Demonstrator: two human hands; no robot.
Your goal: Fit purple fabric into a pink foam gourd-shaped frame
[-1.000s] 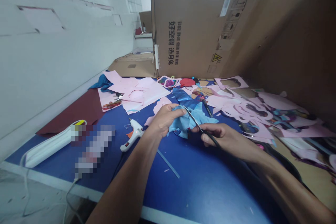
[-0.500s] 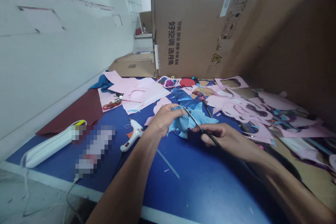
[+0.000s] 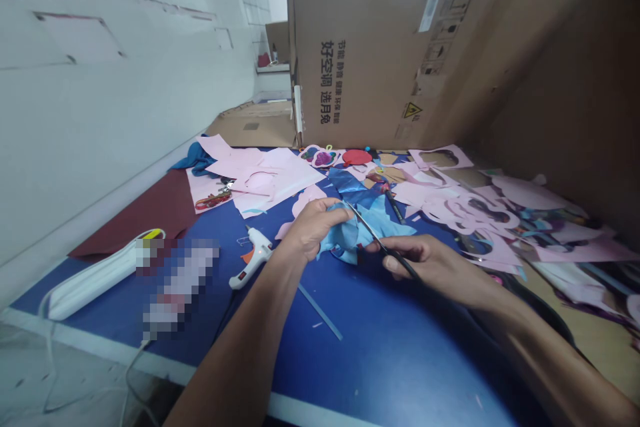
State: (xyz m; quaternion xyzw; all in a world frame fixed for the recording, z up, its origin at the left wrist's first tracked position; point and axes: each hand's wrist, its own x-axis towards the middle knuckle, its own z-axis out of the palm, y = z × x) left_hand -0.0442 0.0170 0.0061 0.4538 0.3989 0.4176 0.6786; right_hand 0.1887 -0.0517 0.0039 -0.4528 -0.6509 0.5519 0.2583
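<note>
2 hands: L hand (image 3: 313, 230), fingers curled shut on blue paper (image 3: 360, 237); R hand (image 3: 407, 257), fingers closed on black-handled scissors (image 3: 367, 228), blades at paper.
Paper: between hands, above blue table (image 3: 380, 360).
Cut so far: pink offcuts (image 3: 470, 210) beyond paper.
Left: blue paper's rough edge.

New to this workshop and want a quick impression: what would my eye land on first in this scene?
The two hands at the centre stand out first: the left hand clutches a crumpled light-blue sheet, and the right hand holds black-handled scissors against it. Behind them, a big cardboard box printed with dark Chinese characters looms at the far edge of the blue table. Pink paper cut-outs lie scattered across the table's right side.
</note>
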